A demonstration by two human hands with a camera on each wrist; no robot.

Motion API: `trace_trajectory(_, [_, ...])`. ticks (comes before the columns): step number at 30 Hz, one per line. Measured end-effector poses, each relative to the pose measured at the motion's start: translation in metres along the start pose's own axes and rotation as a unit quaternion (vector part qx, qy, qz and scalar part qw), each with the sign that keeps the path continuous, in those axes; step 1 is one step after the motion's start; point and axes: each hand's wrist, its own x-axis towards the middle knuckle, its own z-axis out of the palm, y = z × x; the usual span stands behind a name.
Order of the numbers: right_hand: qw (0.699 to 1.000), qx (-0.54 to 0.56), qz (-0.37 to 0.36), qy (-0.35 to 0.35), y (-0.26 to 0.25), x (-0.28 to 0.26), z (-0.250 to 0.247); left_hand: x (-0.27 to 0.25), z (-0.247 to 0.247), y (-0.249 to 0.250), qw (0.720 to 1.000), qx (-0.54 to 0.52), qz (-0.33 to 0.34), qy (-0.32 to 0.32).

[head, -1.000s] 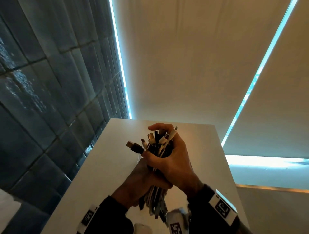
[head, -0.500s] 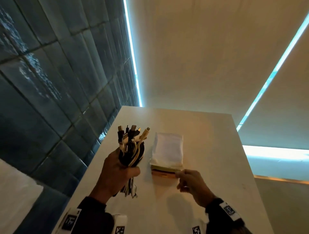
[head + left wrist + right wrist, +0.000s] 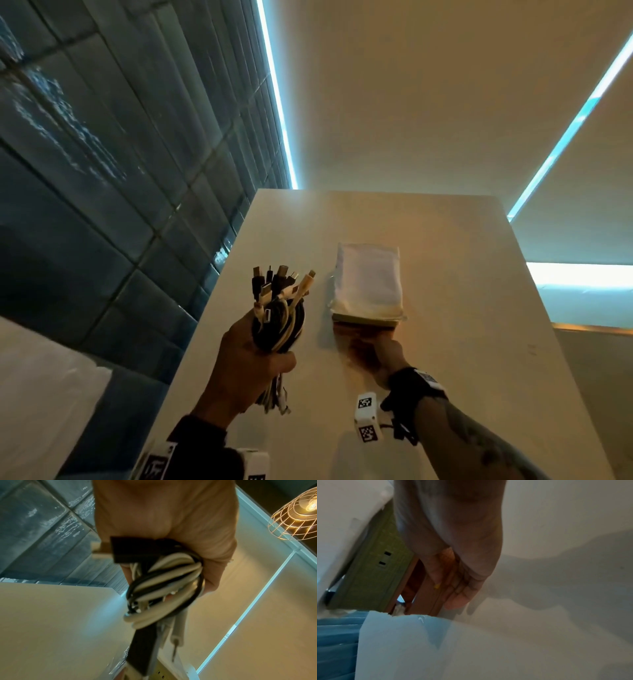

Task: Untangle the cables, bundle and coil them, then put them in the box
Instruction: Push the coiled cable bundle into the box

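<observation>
Left hand (image 3: pixel 245 356) fist-wrapped round the cables (image 3: pixel 279 308), plugs up. Right hand (image 3: pixel 375 349) at the box (image 3: pixel 368 284) on the surface (image 3: pixel 462 308) — right wrist view alone shows fingers (image 3: pixel 464 588) curled on its wooden edge.

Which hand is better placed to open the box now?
Right. The right hand already touches the near end of the box on the table, while the left hand grips the cable bundle.

Coiled black-white cables (image 3: pixel 279 315) upright; box (image 3: pixel 368 291) beside.
</observation>
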Motion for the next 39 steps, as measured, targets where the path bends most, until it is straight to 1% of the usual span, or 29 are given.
trace_trajectory(3, [1.000, 0.022, -0.016, 0.000, 0.002, -0.002, 0.003, -0.002, -0.005, -0.005, 1.000, 0.002, 0.001, -0.008])
trace_trajectory(6, [0.999, 0.031, -0.016, -0.001, 0.007, -0.007, 0.001, -0.001, -0.005, -0.008, 1.000, 0.004, 0.004, -0.014])
trace_trajectory(10, [0.999, 0.028, -0.006, -0.037, 0.025, -0.028, -0.010, 0.002, -0.001, -0.007, 1.000, 0.002, 0.026, -0.016])
trace_trajectory(13, [0.999, 0.011, 0.015, -0.048, 0.045, -0.042, -0.021, 0.003, 0.004, -0.010, 0.999, 0.009, 0.044, -0.027])
trace_trajectory(16, [0.997, 0.006, 0.049, -0.063, 0.061, -0.047, -0.029, 0.006, 0.010, -0.015, 0.998, 0.022, 0.037, -0.035])
trace_trajectory(19, [0.995, -0.003, 0.066, -0.074, 0.067, -0.049, -0.036, 0.008, 0.015, -0.015, 0.998, 0.032, 0.039, -0.042])
trace_trajectory(23, [0.993, -0.004, 0.074, -0.087, 0.070, -0.053, -0.044, 0.008, 0.020, -0.010, 0.998, 0.020, 0.049, -0.042])
trace_trajectory(26, [0.992, -0.011, 0.077, -0.099, 0.071, -0.056, -0.046, 0.009, 0.022, -0.012, 0.996, 0.027, 0.065, -0.063])
trace_trajectory(27, [0.990, -0.018, 0.084, -0.111, 0.070, -0.058, -0.047, 0.009, 0.023, -0.013, 0.994, 0.030, 0.073, -0.069])
trace_trajectory(29, [0.980, -0.051, 0.120, -0.153, 0.068, -0.066, -0.051, 0.009, 0.024, -0.013, 0.992, 0.040, 0.088, -0.082])
trace_trajectory(31, [0.963, -0.117, 0.143, -0.198, 0.060, -0.072, -0.058, 0.008, 0.023, -0.012, 0.986, 0.056, 0.118, -0.103])
trace_trajectory(32, [0.957, -0.151, 0.135, -0.206, 0.053, -0.075, -0.060, 0.008, 0.022, -0.011, 0.980, 0.074, 0.144, -0.119])
trace_trajectory(33, [0.958, -0.165, 0.114, -0.206, 0.043, -0.076, -0.062, 0.007, 0.021, -0.011, 0.967, 0.109, 0.181, -0.140])
trace_trajectory(34, [0.963, -0.154, 0.083, -0.203, 0.032, -0.079, -0.062, 0.007, 0.020, -0.010, 0.946, 0.163, 0.228, -0.166])
trace_trajectory(35, [0.969, -0.122, 0.050, -0.210, 0.019, -0.081, -0.060, 0.007, 0.020, -0.007, 0.915, 0.219, 0.275, -0.196])
trace_trajectory(36, [0.969, -0.084, 0.026, -0.231, 0.002, -0.087, -0.056, 0.007, 0.021, -0.001, 0.883, 0.264, 0.317, -0.226])
trace_trajectory(38, [0.954, -0.049, 0.010, -0.296, -0.030, -0.100, -0.044, 0.007, 0.025, 0.011, 0.814, 0.327, 0.389, -0.281])
trace_trajectory(39, [0.944, -0.056, 0.006, -0.325, -0.042, -0.108, -0.038, 0.006, 0.028, 0.016, 0.777, 0.359, 0.422, -0.299])
